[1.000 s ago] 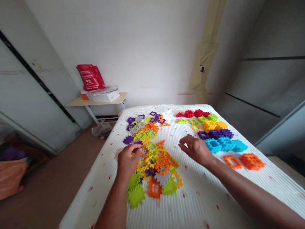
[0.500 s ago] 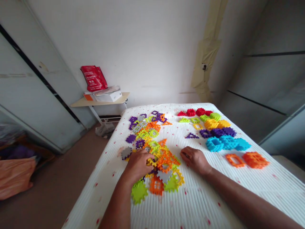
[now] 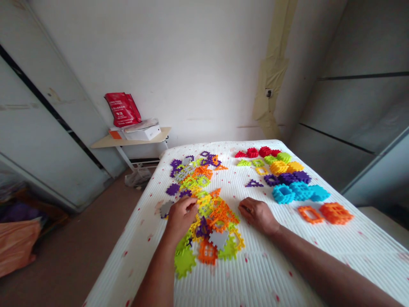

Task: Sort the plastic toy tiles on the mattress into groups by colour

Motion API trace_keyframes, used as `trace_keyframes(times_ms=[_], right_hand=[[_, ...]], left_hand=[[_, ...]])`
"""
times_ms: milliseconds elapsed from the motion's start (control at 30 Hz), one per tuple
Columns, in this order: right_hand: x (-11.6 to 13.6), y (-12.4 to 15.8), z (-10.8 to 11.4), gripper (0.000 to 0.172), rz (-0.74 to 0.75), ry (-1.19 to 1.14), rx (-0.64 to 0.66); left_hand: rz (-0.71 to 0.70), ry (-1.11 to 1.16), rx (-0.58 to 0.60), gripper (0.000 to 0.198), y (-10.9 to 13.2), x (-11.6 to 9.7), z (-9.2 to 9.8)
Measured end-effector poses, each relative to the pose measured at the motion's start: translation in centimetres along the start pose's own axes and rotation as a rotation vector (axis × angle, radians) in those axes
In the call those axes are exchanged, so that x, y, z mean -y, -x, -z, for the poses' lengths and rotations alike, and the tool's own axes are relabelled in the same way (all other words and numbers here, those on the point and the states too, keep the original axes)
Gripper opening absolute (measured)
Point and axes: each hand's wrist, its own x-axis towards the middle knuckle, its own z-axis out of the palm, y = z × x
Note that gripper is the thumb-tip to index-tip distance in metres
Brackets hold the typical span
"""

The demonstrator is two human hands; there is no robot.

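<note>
My left hand [image 3: 182, 214] is over the left edge of a mixed pile of toothed plastic building pieces, its fingers curled together. Whatever it may pinch is hidden. Around it lie a grey piece [image 3: 166, 209], a purple piece [image 3: 202, 228], orange pieces [image 3: 220, 213] and a lime square [image 3: 185, 262]. On the white ribbed cover [image 3: 255, 268], right of the pile, rests my right hand [image 3: 259, 214], closed, with its fingertips tucked under; I cannot make out what is in it. A purple triangle [image 3: 254, 183] lies just beyond it.
Pieces sit in colour rows at the right: red [image 3: 265, 151], lime [image 3: 271, 159], yellow [image 3: 278, 167], purple [image 3: 287, 178], blue [image 3: 300, 190] and orange [image 3: 336, 213]. A small side table [image 3: 105, 141] with a red bag [image 3: 123, 110] stands by the wall.
My left hand has lifted back from the pile's middle to its left side, uncovering the purple piece there. My right hand stays in place. The view has shifted slightly.
</note>
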Motion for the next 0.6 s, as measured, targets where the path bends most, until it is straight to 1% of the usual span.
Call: trace_keyframes(times_ms=[67,133,233,300,400,500,600], right_hand=[[0.0,0.0,0.0,0.026,0.000,-0.001,0.001],[-0.1,0.0,-0.1,0.026,-0.003,-0.010,-0.002],[-0.1,-0.1,-0.1,0.025,0.005,-0.042,-0.041],[0.3,-0.4,-0.1,0.024,0.037,-0.082,-0.106],[2.1,-1.2,0.2,0.024,0.106,-0.156,-0.188],[4.6,-2.4,0.2,0.028,0.171,-0.217,-0.202],[6.5,-3.6,-0.2,0.031,0.147,-0.262,-0.180]], left_hand=[[0.119,0.162,-0.078,0.020,-0.1,0.2,-0.1],[0.220,0.331,-0.121,0.025,-0.1,0.1,-0.3],[0.295,0.500,-0.149,0.040,0.0,-0.6,-0.6],[0.313,0.529,-0.157,0.045,0.0,-1.0,-0.8],[0.324,0.518,-0.160,0.042,0.1,-1.4,-1.2],[0.318,0.525,-0.160,0.041,0.2,-1.3,-1.4],[0.306,0.541,-0.159,0.040,0.2,-0.8,-1.5]])
